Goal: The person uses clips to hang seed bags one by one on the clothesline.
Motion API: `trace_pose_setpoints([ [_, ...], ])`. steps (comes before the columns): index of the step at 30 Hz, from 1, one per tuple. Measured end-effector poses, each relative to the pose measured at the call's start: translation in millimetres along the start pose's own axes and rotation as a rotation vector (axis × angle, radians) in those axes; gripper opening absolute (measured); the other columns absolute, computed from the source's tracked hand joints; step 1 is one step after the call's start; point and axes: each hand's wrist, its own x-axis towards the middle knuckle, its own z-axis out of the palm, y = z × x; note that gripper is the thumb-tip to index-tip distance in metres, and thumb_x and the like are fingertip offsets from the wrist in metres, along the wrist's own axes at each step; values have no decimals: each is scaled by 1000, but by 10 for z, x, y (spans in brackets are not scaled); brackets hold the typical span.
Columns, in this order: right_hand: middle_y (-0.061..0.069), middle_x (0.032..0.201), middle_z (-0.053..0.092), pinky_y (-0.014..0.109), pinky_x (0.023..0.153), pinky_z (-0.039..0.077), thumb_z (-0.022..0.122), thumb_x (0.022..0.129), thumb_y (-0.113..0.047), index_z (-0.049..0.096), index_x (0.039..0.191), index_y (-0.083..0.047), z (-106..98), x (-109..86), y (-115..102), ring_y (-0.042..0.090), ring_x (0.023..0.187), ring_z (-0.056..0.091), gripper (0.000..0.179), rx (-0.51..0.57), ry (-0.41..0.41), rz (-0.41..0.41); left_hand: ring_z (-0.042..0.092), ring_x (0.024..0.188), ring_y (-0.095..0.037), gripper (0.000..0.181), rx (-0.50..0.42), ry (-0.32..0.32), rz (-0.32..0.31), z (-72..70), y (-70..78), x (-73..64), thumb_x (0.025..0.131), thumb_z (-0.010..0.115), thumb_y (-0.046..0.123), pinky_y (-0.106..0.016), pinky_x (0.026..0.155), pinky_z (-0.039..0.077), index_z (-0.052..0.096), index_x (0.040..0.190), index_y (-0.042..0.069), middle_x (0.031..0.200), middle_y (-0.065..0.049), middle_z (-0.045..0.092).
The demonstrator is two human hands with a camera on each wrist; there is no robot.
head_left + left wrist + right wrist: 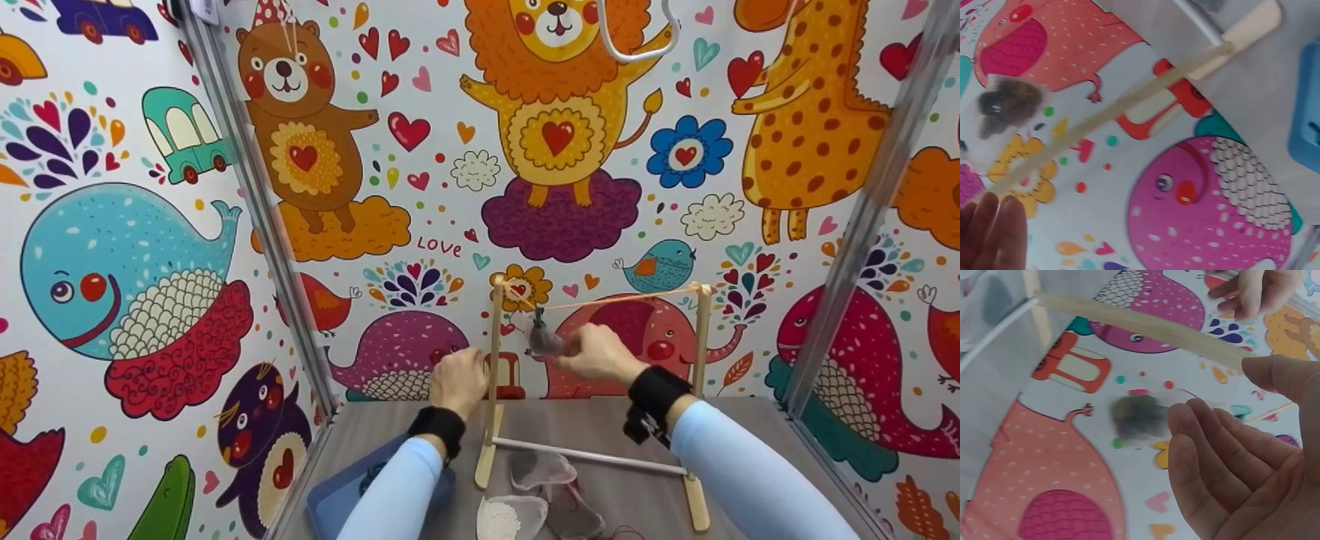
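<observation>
A small sheer bag with dark contents hangs from a string between two wooden posts, with a dark green clip at its top. My right hand is right beside the bag. In the right wrist view, its fingers are loosely bent and the thumb stands apart, with the blurred bag beyond the fingertips. Near the left post is my left hand. Its fingers look extended near the post's upper end in the left wrist view, with nothing held.
Sheer bags lie on the table below the string, including one with white grains and a grey one. A white crossbar joins the post feet. The blue tray lies partly under my left arm. Printed walls surround the table.
</observation>
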Motion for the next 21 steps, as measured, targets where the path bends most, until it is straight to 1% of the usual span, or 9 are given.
trace_pose_setpoints([
  [3,10,99,85,41,80,67,87,94,-20,85,107,-3,63,-103,201,19,84,73,22,11,-1,31,79,74,-35,15,48,-3,-30,-14,-322,-119,103,71,7,-48,66,63,76,89,6,83,-14,80],
  [5,11,96,84,42,79,66,88,93,-18,84,105,-2,126,-170,332,20,83,74,20,9,5,38,78,76,-37,15,59,-35,-78,-27,-540,-211,104,70,7,-50,66,63,75,90,5,83,-16,79],
  [7,10,94,84,42,78,65,90,91,-17,84,102,-3,207,-243,455,20,82,73,19,1,10,44,78,80,-39,15,47,-76,-147,-27,-751,-317,104,69,6,-53,69,63,76,90,4,86,-18,80],
  [10,9,91,83,44,78,64,93,86,-16,83,99,-4,351,-356,632,21,82,73,20,-19,16,43,77,81,-39,14,24,-152,-281,-11,-1024,-510,103,69,4,-55,71,63,77,91,3,92,-20,81],
  [12,9,93,82,47,81,65,94,84,-17,83,100,-3,445,-437,738,23,86,75,24,-19,15,53,76,81,-37,12,22,-218,-367,13,-1154,-666,99,69,2,-55,71,61,75,89,4,94,-20,81],
  [14,11,95,82,51,84,65,94,82,-17,81,102,-2,538,-509,838,27,89,76,28,-13,12,54,75,81,-37,9,40,-283,-423,46,-1246,-817,96,70,1,-55,72,60,74,88,4,94,-21,80],
  [15,12,97,82,52,85,65,94,82,-17,81,103,-1,582,-544,881,28,91,76,30,-13,10,46,76,84,-38,6,58,-327,-445,64,-1274,-888,94,71,2,-56,75,62,75,91,4,97,-21,81],
  [19,16,100,81,55,84,65,93,81,-17,80,105,3,749,-638,1006,33,92,76,34,-7,-9,12,78,95,-42,9,97,-497,-475,182,-1366,-1117,95,70,2,-61,89,64,77,100,1,102,-22,81],
  [21,18,100,82,55,83,65,92,81,-17,80,105,4,826,-663,1043,32,91,76,34,-7,-18,-2,78,100,-44,14,87,-562,-464,325,-1465,-1224,100,66,5,-63,95,63,78,106,0,106,-22,81],
])
